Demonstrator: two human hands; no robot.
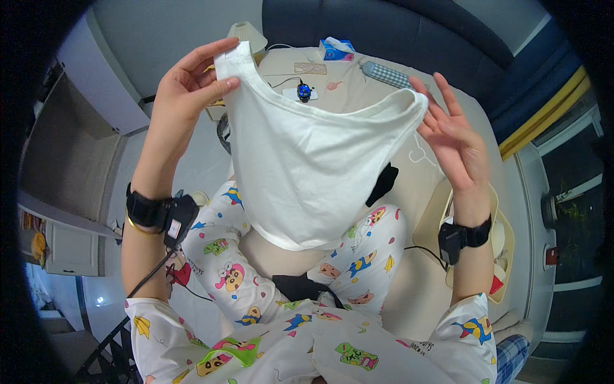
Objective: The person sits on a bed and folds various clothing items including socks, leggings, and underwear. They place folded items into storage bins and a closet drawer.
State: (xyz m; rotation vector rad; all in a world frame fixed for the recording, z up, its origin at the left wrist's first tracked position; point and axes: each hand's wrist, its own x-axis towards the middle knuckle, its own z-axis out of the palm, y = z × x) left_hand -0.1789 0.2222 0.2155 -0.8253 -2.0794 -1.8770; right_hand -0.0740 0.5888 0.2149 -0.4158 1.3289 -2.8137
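A white sleeveless top point(307, 158) hangs in front of me, its rounded hem down above my crossed legs. My left hand point(204, 79) grips one shoulder of it at the upper left, thumb in front. My right hand point(448, 129) is at the other shoulder, palm turned to the camera and fingers spread; the fabric's edge rests against its fingers, and whether they pinch it is hidden. A black cloth point(382, 185) lies partly behind the top, on the bed sheet.
On the bed lie a checked pouch point(387, 74), a tissue box point(337, 50), a smartwatch point(303, 91) and a white hanger point(427, 156). A cream bin point(507, 240) with items stands at the right. A lamp point(247, 36) stands behind my left hand. Cables run from both wrist straps.
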